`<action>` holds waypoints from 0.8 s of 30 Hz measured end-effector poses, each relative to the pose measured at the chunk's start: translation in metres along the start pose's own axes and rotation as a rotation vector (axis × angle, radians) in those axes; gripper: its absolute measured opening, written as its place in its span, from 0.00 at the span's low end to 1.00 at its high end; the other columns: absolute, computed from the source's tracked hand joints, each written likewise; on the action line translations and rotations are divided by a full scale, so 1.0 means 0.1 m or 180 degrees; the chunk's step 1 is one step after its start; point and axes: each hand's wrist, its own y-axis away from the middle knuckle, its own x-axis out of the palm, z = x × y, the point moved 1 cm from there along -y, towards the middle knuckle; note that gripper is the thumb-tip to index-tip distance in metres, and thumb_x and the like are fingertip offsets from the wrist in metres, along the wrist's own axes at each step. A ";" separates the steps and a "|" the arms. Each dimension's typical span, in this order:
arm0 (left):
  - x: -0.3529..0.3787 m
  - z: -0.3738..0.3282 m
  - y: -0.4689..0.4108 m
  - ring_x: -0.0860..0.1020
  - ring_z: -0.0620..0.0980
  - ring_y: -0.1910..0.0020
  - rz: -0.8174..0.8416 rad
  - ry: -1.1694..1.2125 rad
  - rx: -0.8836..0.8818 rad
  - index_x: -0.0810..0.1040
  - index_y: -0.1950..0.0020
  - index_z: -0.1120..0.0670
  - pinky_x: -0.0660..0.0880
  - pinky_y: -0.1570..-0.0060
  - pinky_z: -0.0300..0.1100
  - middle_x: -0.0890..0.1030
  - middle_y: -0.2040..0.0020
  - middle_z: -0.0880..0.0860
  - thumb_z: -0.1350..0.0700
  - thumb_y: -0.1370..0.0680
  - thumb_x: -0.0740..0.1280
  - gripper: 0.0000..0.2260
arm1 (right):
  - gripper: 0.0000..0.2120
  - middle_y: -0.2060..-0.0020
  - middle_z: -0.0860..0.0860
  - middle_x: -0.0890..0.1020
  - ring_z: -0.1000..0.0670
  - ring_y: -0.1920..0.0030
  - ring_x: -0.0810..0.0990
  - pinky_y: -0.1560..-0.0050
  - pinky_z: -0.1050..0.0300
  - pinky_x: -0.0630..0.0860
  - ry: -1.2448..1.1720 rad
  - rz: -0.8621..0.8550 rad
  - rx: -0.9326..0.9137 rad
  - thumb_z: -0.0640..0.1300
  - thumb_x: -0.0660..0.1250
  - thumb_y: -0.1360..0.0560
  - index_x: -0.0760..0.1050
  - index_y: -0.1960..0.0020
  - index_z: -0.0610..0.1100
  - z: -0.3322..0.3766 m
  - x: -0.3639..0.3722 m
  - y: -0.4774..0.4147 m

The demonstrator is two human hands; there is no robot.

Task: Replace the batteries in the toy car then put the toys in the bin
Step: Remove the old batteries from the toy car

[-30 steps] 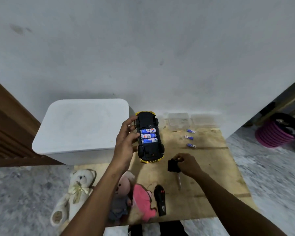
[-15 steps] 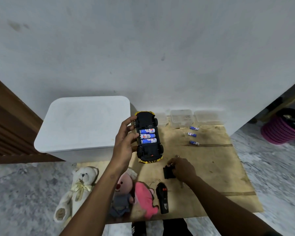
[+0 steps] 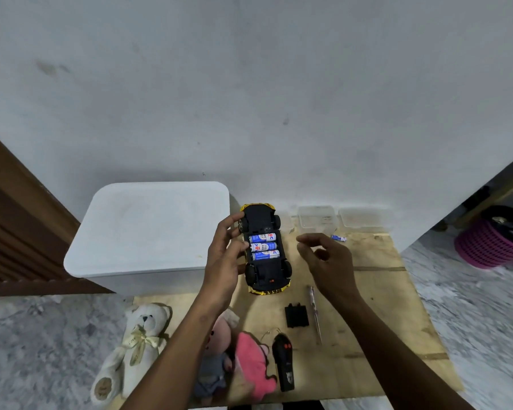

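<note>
**Car held belly-up, three batteries seated**

The left hand (image 3: 224,255) grips the toy car (image 3: 265,270) by its left side, fingers curled round the edge and thumb against the chassis. It holds the car upside down in the air over the far left part of the board (image 3: 367,321). Just left of the car stands the white bin (image 3: 148,229), lid on, at the board's far left corner. Three blue-and-white batteries (image 3: 262,246) lie side by side in the car's open compartment.

The right hand (image 3: 328,261) hovers just right of the car without touching it — fingers loosely curled, thumb and forefinger apart, holding nothing.

Near the middle of the board lies the black cover (image 3: 296,315), with a screwdriver (image 3: 315,313) just beside it on the right. At the near edge are a black remote (image 3: 283,362) and a pink soft toy (image 3: 253,361), touching or nearly so. Left of them a doll (image 3: 216,350) is partly hidden by the left forearm. A white teddy bear (image 3: 134,347) lies on the floor off the near left corner.

One loose battery (image 3: 338,238) shows near the far edge, in front of two clear tubs (image 3: 316,218) set against the wall. A pink basket (image 3: 486,247) sits on the floor — well off to the right.
</note>
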 end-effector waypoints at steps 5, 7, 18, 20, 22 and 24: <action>0.03 -0.01 0.03 0.82 0.47 0.52 -0.0075 -0.0005 0.0106 0.76 0.36 0.42 0.80 0.62 0.42 0.82 0.43 0.47 0.69 0.21 0.57 0.24 | 0.04 0.57 0.59 0.84 0.54 0.67 0.78 0.66 0.63 0.75 0.0154 0.0109 -0.0465 0.42 0.73 0.25 0.82 0.51 0.49 0.44 -0.07 0.20; 0.04 -0.01 0.04 0.82 0.47 0.51 -0.0117 0.0013 0.0148 0.76 0.36 0.41 0.81 0.61 0.43 0.82 0.43 0.46 0.69 0.20 0.56 0.25 | 0.06 0.56 0.58 0.83 0.54 0.67 0.78 0.66 0.61 0.76 0.0434 0.0162 -0.0483 0.44 0.74 0.26 0.83 0.49 0.50 0.46 -0.04 0.24; 0.07 0.00 0.10 0.84 0.47 0.50 -0.0162 -0.0171 0.0437 0.74 0.35 0.41 0.83 0.52 0.53 0.78 0.38 0.44 0.70 0.20 0.58 0.25 | 0.10 0.56 0.56 0.80 0.58 0.65 0.74 0.68 0.65 0.65 0.1125 0.0016 -0.0383 0.49 0.72 0.25 0.84 0.44 0.50 0.51 0.10 0.36; 0.09 0.00 0.11 0.84 0.49 0.50 -0.0167 -0.0156 0.0467 0.74 0.35 0.41 0.82 0.50 0.55 0.78 0.41 0.40 0.70 0.20 0.58 0.26 | 0.09 0.57 0.56 0.80 0.57 0.64 0.75 0.66 0.63 0.68 0.0993 0.0017 -0.0233 0.47 0.72 0.25 0.83 0.45 0.50 0.51 0.13 0.35; 0.09 0.02 0.11 0.84 0.50 0.49 -0.0191 -0.0164 0.0486 0.74 0.35 0.41 0.81 0.48 0.58 0.77 0.40 0.40 0.71 0.20 0.58 0.26 | 0.10 0.59 0.55 0.80 0.58 0.64 0.75 0.64 0.63 0.70 0.0679 0.0026 0.0040 0.44 0.73 0.26 0.83 0.45 0.50 0.51 0.16 0.33; 0.08 0.03 0.10 0.83 0.53 0.46 -0.0199 -0.0170 0.0519 0.75 0.35 0.40 0.81 0.46 0.59 0.77 0.40 0.38 0.70 0.20 0.59 0.26 | 0.11 0.61 0.54 0.81 0.56 0.63 0.77 0.63 0.63 0.73 0.0131 0.0051 0.0360 0.41 0.73 0.27 0.83 0.45 0.49 0.52 0.18 0.32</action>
